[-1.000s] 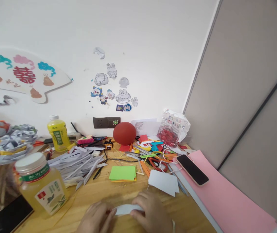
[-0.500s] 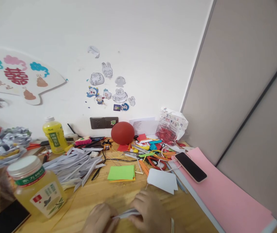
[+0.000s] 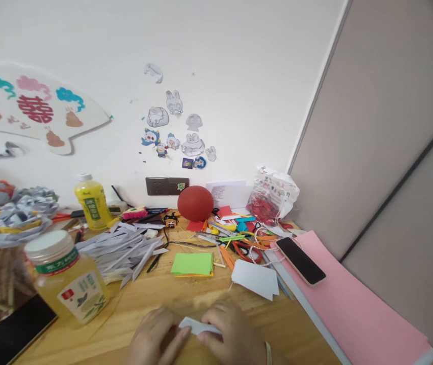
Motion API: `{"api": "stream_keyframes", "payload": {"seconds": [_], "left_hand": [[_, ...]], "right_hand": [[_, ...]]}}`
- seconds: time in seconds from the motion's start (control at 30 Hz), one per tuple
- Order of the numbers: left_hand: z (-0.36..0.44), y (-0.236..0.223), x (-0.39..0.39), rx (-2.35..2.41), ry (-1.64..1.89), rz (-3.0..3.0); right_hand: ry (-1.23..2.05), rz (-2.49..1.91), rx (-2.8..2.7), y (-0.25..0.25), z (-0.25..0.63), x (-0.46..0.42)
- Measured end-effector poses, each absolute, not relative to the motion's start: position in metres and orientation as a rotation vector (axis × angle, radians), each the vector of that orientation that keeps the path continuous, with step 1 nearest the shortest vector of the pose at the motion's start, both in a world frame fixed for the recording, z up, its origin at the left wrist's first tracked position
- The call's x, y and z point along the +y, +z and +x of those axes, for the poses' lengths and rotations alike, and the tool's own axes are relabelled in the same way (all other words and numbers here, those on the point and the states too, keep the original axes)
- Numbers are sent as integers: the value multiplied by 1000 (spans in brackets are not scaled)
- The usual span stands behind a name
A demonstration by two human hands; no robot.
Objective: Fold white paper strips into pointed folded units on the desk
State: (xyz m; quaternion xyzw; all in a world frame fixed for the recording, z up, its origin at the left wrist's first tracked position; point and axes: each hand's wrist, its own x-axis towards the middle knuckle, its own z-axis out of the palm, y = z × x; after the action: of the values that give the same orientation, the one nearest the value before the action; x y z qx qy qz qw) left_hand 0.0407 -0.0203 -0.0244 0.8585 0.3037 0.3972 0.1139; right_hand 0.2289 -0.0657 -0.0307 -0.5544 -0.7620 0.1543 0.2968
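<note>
A small folded strip of white paper (image 3: pixel 197 326) lies between my two hands near the bottom of the view. My left hand (image 3: pixel 154 335) pinches its left end, thumb and fingers closed on it. The right end sits between the thumb and fingers of my right hand (image 3: pixel 231 332), also closed. Beyond them on the wooden table are a stack of green paper (image 3: pixel 192 264) and a stack of white paper (image 3: pixel 254 279). A heap of folded white paper strips (image 3: pixel 121 251) spreads to the left.
A large drink bottle (image 3: pixel 70 284) stands left, beside a dark phone (image 3: pixel 13 329). Another phone (image 3: pixel 300 260) rests on pink paper (image 3: pixel 356 299) at right. A red balloon (image 3: pixel 195 203), a yellow bottle (image 3: pixel 93 203), scissors (image 3: pixel 242 250) and paper scraps line the back.
The paper strip now shows a broader flat face between my hands. My left fingers have shifted along its left end. The whole view has moved slightly.
</note>
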Motion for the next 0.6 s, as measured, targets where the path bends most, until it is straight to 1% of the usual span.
{"api": "stream_keyframes", "payload": {"seconds": [0.17, 0.27, 0.47, 0.6], "left_hand": [[44, -22, -22, 887, 1054, 2375], [45, -20, -25, 861, 1023, 2326], [45, -15, -28, 912, 927, 2244], [45, -14, -30, 925, 837, 2150]], "right_hand": [[836, -1471, -1753, -26, 221, -71], [1006, -1435, -1685, -22, 217, -73], [1096, -1429, -1664, -17, 217, -74], [1096, -1388, -1718, -15, 218, -75]]}}
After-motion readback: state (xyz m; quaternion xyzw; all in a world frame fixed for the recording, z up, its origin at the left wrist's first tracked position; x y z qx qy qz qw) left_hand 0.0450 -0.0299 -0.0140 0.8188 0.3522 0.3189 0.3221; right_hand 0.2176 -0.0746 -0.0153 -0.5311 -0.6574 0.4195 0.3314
